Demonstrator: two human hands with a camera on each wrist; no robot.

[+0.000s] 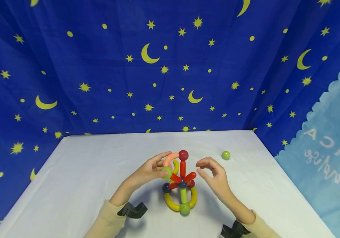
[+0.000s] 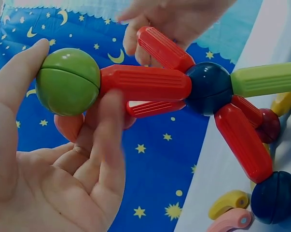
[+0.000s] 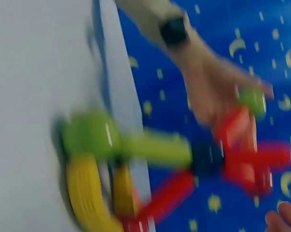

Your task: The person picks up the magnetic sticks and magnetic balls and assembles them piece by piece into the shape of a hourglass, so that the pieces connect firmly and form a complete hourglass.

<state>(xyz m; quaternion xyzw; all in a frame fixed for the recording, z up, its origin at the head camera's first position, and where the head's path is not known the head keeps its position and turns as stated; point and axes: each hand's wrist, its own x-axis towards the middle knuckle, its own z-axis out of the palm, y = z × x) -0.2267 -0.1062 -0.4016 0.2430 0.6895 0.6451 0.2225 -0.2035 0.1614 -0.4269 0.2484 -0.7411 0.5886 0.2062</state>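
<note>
A magnetic ball-and-rod construction stands on the table, with a dark blue ball (image 1: 182,183) at its centre and red rods fanning out. Yellow curved rods (image 1: 172,203) form its base ring, joined at a lower green ball (image 1: 184,209). My left hand (image 1: 146,172) pinches the upper green ball (image 2: 68,82), thumb against it, at the end of a red rod (image 2: 145,83). From that ball an orange curved rod (image 1: 170,159) arches to the red ball (image 1: 183,155) on top. Right of the construction, my right hand (image 1: 215,178) holds nothing, fingers loosely bent near a free-ended red rod (image 1: 190,176).
A loose green ball (image 1: 225,155) lies on the white table (image 1: 98,165) at the back right. Behind the construction lie a yellow curved rod (image 2: 227,203) and a pink curved rod (image 2: 229,221). A blue star-patterned curtain (image 1: 113,66) hangs beyond the table.
</note>
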